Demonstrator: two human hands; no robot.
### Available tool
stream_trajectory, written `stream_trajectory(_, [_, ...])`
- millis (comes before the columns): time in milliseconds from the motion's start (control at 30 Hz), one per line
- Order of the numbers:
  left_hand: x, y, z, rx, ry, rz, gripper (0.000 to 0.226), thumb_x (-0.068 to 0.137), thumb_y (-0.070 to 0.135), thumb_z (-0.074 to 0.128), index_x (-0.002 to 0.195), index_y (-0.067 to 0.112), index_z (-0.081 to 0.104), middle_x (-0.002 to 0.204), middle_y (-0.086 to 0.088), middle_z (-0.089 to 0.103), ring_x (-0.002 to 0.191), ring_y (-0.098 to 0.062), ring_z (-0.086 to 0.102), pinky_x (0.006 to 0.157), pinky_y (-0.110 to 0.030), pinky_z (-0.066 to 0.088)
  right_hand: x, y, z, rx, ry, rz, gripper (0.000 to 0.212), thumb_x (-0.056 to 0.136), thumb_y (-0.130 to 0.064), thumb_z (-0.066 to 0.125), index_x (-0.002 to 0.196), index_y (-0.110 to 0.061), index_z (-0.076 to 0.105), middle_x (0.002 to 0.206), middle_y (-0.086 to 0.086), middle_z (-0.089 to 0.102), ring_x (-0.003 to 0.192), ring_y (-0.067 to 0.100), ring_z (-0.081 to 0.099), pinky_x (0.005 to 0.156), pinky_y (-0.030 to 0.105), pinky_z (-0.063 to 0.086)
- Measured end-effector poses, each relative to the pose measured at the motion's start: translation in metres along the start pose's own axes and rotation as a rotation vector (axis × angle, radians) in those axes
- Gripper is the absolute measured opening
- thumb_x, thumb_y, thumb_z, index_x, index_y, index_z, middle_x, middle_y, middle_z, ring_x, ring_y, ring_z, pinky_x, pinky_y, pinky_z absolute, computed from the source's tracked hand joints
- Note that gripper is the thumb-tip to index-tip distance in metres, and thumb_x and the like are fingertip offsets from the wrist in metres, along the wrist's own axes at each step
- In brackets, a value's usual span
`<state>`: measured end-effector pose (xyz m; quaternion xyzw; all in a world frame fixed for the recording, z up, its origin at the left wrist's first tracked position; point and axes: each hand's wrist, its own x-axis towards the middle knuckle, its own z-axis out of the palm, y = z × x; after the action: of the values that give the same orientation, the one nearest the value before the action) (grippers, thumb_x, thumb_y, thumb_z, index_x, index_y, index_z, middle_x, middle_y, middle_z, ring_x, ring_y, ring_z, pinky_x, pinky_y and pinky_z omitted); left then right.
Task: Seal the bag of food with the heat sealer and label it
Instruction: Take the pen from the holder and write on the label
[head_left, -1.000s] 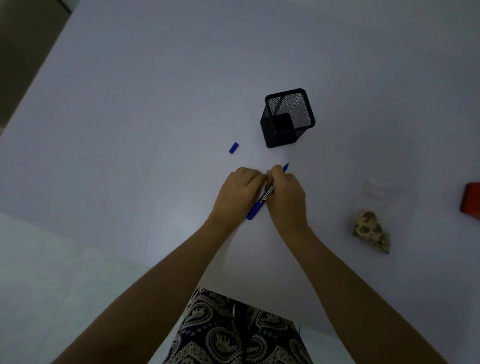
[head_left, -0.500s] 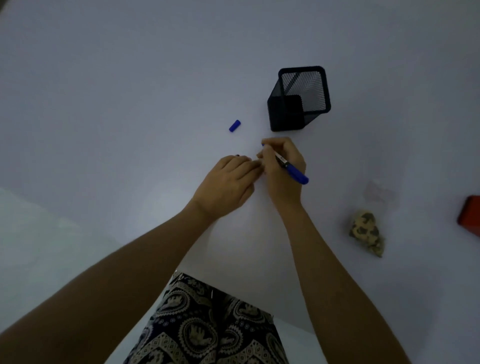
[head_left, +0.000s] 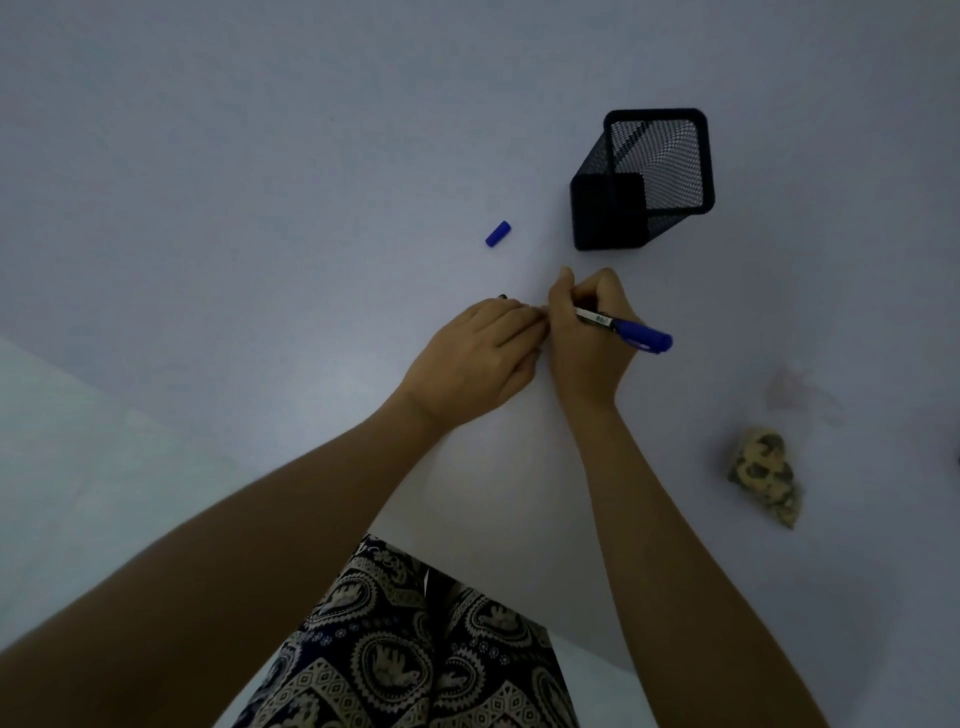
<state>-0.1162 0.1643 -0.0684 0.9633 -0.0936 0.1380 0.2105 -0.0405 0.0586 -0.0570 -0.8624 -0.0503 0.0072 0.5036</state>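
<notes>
Pen (head_left: 631, 330) swung outward; cap (head_left: 497, 234) apart.

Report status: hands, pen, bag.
Right hand grips pen, uncapped. Left hand flat on table, beside it. Bag of food lies apart, right. Nothing blocking.

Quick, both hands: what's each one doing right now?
Left hand: fingers relaxed on the table, next to the right hand; whether it holds anything cannot be told.
Right hand: grips the pen.
</notes>
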Motion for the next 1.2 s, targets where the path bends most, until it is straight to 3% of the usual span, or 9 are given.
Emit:
stream_trajectory(100, [0.0008,0.0007,0.0005,-0.005,0.011,0.002,0.027,0.092,0.017,0.056,0.108,0.000,0.068,0.108,-0.014,0.069,0.099,-0.027,0.065,0.097,-0.032,0.043,-0.0004,-0.0013,-0.0003,0.034,-0.011,0.051,0.040,0.092,-0.009,0.059,0.061,-0.021,0.037,0.050,-0.011,0.042,0.043,0.001,0.047,0.045,0.010,0.035])
stream_trajectory(300, [0.0007,0.0005,-0.0007,-0.004,0.008,-0.005,0.026,0.092,0.016,0.056,0.109,-0.001,0.068,0.109,-0.014,0.068,0.099,-0.027,0.064,0.095,-0.033,0.046,-0.0010,-0.0014,0.0004,0.032,0.000,0.059,0.031,0.092,-0.009,0.058,0.066,-0.011,0.042,0.049,-0.010,0.042,0.043,0.003,0.047,0.044,0.012,0.036])
stream_trajectory(1200, [-0.0007,0.0026,-0.0050,0.000,-0.001,-0.032,0.030,0.092,0.019,0.053,0.113,0.003,0.067,0.111,-0.011,0.069,0.100,-0.025,0.064,0.094,-0.026,0.043,-0.0029,0.0033,0.0038,0.038,0.053,0.017,0.029,0.092,-0.009,0.057,0.067,-0.010,0.044,0.050,-0.008,0.041,0.044,0.005,0.043,0.046,0.011,0.035])
